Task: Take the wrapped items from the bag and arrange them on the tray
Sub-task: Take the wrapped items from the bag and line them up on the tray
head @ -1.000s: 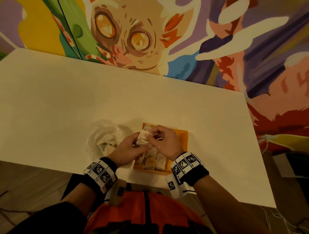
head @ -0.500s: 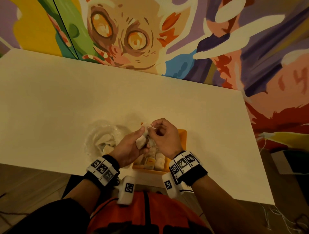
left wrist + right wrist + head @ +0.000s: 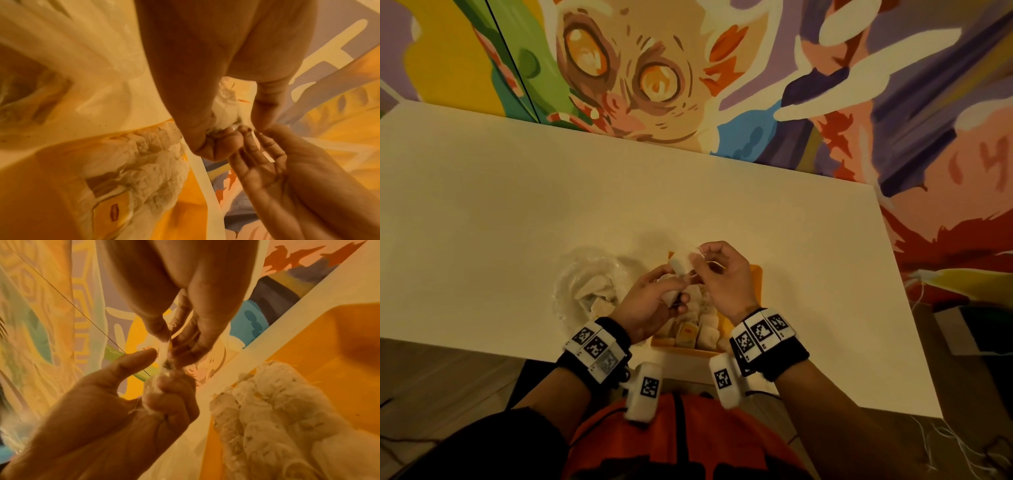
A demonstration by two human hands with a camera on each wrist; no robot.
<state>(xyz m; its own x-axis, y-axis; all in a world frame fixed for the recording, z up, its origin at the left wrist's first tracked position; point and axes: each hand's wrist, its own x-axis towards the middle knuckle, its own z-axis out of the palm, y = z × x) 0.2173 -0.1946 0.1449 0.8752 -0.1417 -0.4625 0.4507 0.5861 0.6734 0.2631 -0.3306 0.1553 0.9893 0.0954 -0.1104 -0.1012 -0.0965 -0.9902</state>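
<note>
Both my hands hold one white wrapped item (image 3: pixel 680 266) just above the orange tray (image 3: pixel 756 278). My left hand (image 3: pixel 666 293) grips its lower part, fingers curled round it (image 3: pixel 226 110). My right hand (image 3: pixel 702 263) pinches its upper end, a thin white strip (image 3: pixel 166 347), between thumb and fingertips. Several wrapped items (image 3: pixel 705 329) lie in rows in the tray's near half (image 3: pixel 267 410), one with a yellow label (image 3: pixel 112 212). The clear plastic bag (image 3: pixel 585 287) lies left of the tray, with more wrapped items inside.
The white table (image 3: pixel 517 205) stretches far to the left and behind the tray. A painted mural wall (image 3: pixel 654 75) stands along its far edge. The table's near edge runs just below the tray. A thin thread hangs near my right fingers.
Both hands have lifted the wrapped item slightly and carried it toward the tray's far end. My right fingers have shifted to its upper tip.
</note>
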